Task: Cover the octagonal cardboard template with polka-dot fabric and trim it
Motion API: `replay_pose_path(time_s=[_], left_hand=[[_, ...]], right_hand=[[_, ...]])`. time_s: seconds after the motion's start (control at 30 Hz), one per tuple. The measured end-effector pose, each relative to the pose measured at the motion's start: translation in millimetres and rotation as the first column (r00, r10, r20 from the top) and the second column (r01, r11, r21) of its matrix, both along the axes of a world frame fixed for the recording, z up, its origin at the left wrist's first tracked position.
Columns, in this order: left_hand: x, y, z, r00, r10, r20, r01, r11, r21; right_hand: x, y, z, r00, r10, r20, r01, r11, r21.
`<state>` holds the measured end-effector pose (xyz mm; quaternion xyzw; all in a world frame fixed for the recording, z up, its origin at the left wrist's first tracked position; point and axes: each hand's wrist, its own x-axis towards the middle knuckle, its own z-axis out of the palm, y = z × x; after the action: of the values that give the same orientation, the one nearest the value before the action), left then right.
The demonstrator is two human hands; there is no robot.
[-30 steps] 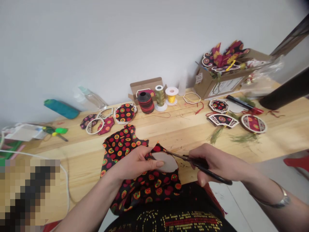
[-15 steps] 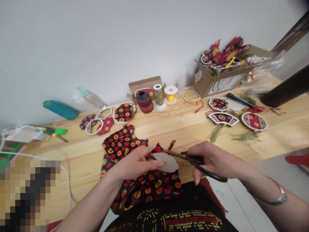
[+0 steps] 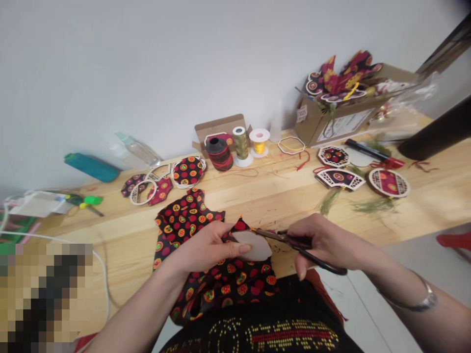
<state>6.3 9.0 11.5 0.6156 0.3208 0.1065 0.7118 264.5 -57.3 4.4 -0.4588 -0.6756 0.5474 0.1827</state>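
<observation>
My left hand [image 3: 213, 247] pinches a pale grey rounded card [image 3: 253, 246] against black fabric [image 3: 237, 279] patterned with red and orange flowers. Its thumb lies on the card, and the other fingers are hidden beneath. My right hand [image 3: 318, 238] grips a pair of black-handled scissors [image 3: 274, 236], thumb in the lower loop. The blades point left, close to the card's upper edge and a raised red-and-black corner of the fabric. The rest of the fabric spreads leftward over the wooden table [image 3: 253, 196] and drapes down toward my lap.
Thread spools in dark red [image 3: 220, 154], olive [image 3: 241, 145] and yellow [image 3: 259, 144] stand near the wall. Finished fabric ornaments [image 3: 340, 179] lie at the right, before an overfilled cardboard box [image 3: 340, 120]. Fabric-covered pieces [image 3: 189, 171], a clear spray bottle [image 3: 142, 151] and a teal cone [image 3: 91, 167] are at left.
A narrow fabric strip that stuck up beyond the scissors has dropped down by the blades. Both hands keep nearly the same place and hold.
</observation>
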Motion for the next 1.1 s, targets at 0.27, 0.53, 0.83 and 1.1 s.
replay_pose_path(time_s=[0.27,0.53,0.83,1.1], left_hand=[[-1,2,-4.7,0.998,-0.059,0.009,0.059,0.998,-0.011],[-3,3,-4.9,0.997,-0.074,-0.003,0.074,0.996,0.042],[-6,4,-3.6,0.996,-0.078,-0.034,0.08,0.995,0.066],[-3,5,-0.9,0.993,-0.091,-0.079,0.095,0.994,0.047]], right_hand=[[-2,-3,-3.9,0.999,-0.033,-0.015,0.032,0.997,-0.068],[-1,-2,-6.2,0.999,-0.038,0.023,0.039,0.997,-0.061],[6,7,-0.1,0.991,0.136,0.015,-0.135,0.991,-0.022],[2,11,6.6,0.988,0.147,0.043,-0.147,0.989,-0.001]])
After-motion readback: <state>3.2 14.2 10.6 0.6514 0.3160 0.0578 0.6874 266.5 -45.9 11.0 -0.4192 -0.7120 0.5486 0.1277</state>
